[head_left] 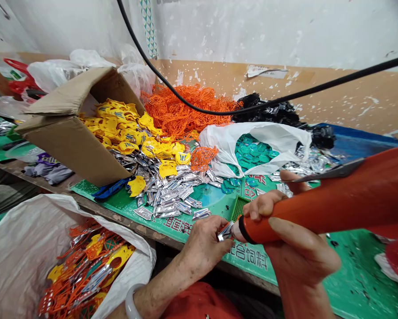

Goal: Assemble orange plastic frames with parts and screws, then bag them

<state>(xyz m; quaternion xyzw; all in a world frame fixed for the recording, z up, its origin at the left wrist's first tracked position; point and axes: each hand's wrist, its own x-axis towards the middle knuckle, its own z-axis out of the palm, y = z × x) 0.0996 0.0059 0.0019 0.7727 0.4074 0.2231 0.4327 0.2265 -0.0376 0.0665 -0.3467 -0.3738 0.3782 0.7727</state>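
The right hand (296,243) is closed around an orange-red handheld tool (351,195). At the tip of this tool, the left hand (205,243) pinches a small silver piece (224,232). Just beyond the tip sits a green mesh basket (239,206); left of the tool lies a silver heap (172,192).

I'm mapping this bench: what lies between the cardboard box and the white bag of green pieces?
The head view shows yellow pieces, silver pieces and some orange mesh.

green-covered desk (358,277) spans frame | cardboard box (69,144) lies tipped, centre-left | silver pieces (172,195), centre | orange lattice heap (188,108), upper centre | white bag (218,139) and green basket (239,206), right of centre | black pieces (272,114), upper right
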